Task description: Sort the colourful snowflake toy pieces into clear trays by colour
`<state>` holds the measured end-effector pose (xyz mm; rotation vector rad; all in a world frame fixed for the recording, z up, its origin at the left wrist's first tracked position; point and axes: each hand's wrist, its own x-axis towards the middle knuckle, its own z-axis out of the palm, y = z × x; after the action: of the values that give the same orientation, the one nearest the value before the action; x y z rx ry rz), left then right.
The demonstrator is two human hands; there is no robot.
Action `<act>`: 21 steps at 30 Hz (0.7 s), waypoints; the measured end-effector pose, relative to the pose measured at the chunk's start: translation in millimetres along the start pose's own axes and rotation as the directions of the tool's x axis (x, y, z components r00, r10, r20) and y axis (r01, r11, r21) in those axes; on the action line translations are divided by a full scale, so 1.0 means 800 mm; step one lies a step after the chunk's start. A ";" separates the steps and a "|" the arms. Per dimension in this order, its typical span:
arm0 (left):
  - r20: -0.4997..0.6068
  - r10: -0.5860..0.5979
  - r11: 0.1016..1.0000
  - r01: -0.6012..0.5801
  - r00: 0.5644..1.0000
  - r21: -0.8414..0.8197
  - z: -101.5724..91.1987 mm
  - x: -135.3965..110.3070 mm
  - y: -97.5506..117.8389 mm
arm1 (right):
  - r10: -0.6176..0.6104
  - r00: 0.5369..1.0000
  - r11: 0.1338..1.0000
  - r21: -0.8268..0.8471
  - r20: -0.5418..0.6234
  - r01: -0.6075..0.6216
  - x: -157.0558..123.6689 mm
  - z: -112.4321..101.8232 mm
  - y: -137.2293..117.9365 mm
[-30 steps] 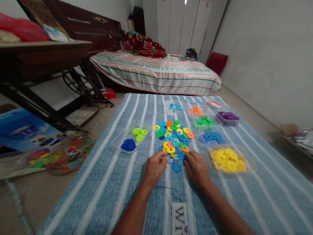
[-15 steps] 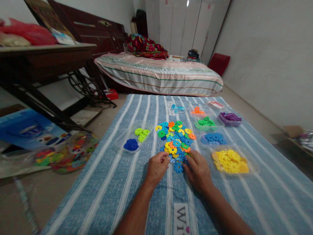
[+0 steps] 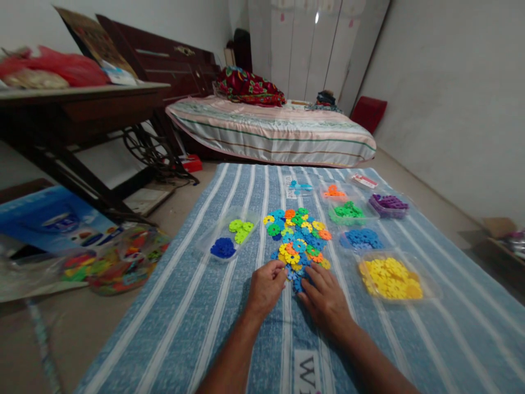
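Observation:
A loose pile of mixed-colour plastic snowflake discs [image 3: 301, 232] lies on the striped cloth before me. My left hand [image 3: 264, 287] is at the pile's near left edge, thumb and forefinger pinched together; whatever they hold is hidden. On the near right side, my right hand [image 3: 328, 298] has its fingers stretched over blue discs [image 3: 298, 284], touching them. A clear tray [image 3: 200, 249] left of the pile holds dark blue discs [image 3: 222, 247] and lime-green discs [image 3: 241, 230].
To the right stand containers of yellow discs [image 3: 391, 278], blue discs [image 3: 361, 239], green discs [image 3: 348, 210], purple pieces [image 3: 389, 202] and orange discs [image 3: 334, 191]. Light blue pieces [image 3: 300, 186] lie at the back. A bed [image 3: 279, 131] stands beyond the table, a sewing-machine stand [image 3: 143, 142] to the left.
My right hand has slid left and nearer to me, over the blue discs at the pile's near end. My left hand keeps its pinch at the same edge. The view has tilted up slightly.

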<state>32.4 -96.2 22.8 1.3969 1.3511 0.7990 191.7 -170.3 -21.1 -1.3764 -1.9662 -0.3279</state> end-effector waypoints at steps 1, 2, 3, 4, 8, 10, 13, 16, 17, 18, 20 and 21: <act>0.001 0.003 1.000 -0.003 1.000 -0.007 0.000 0.000 -0.001 | -0.015 0.999 1.000 0.011 -0.032 0.015 0.001 0.000 0.000; 0.002 0.005 1.000 -0.005 1.000 -0.011 0.000 0.001 -0.002 | -0.028 0.997 0.999 0.021 -0.066 0.030 0.002 -0.001 -0.001; 0.002 0.006 1.000 -0.006 1.000 -0.011 0.000 0.001 -0.003 | -0.038 0.994 0.999 0.028 -0.100 0.041 0.004 -0.002 0.000; 0.003 0.005 1.000 -0.005 1.000 -0.009 0.000 0.001 -0.003 | -0.045 0.991 0.998 0.031 -0.128 0.049 0.007 -0.004 0.001; 0.008 -0.005 1.000 0.005 1.000 0.007 -0.002 0.001 -0.002 | -0.044 0.980 0.999 -0.015 -0.195 0.042 0.032 -0.024 0.029; 0.016 -0.013 1.000 0.013 1.000 0.007 -0.002 0.001 -0.002 | -0.033 0.972 0.995 -0.095 -0.231 0.012 0.051 -0.042 0.055; 0.010 -0.019 1.000 0.019 1.000 -0.005 -0.002 0.001 -0.001 | 0.042 0.940 0.947 -0.286 -0.338 -0.145 0.077 -0.067 0.094; 0.000 -0.020 1.000 0.020 1.000 -0.014 -0.001 0.001 0.000 | 0.127 0.921 0.907 -0.333 -0.369 -0.259 0.084 -0.070 0.109; -0.002 -0.021 1.000 0.021 1.000 -0.018 -0.001 0.001 0.001 | 0.134 0.933 0.923 -0.300 -0.333 -0.240 0.081 -0.064 0.106; -0.004 -0.023 0.999 0.023 1.000 -0.024 -0.001 0.000 0.001 | 0.128 0.951 0.945 -0.255 -0.283 -0.203 0.077 -0.055 0.100; -0.010 -0.029 0.999 0.029 1.000 -0.031 -0.002 0.000 0.001 | 0.111 0.980 0.977 -0.161 -0.167 -0.138 0.064 -0.031 0.085; -0.016 -0.033 0.999 0.032 0.999 -0.030 -0.002 0.000 0.001 | 0.124 0.984 0.981 -0.136 -0.129 -0.141 0.058 -0.018 0.076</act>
<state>31.5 -95.7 24.3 1.3444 1.3653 0.8076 243.7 -120.7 9.2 -1.5347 -1.7715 -0.4867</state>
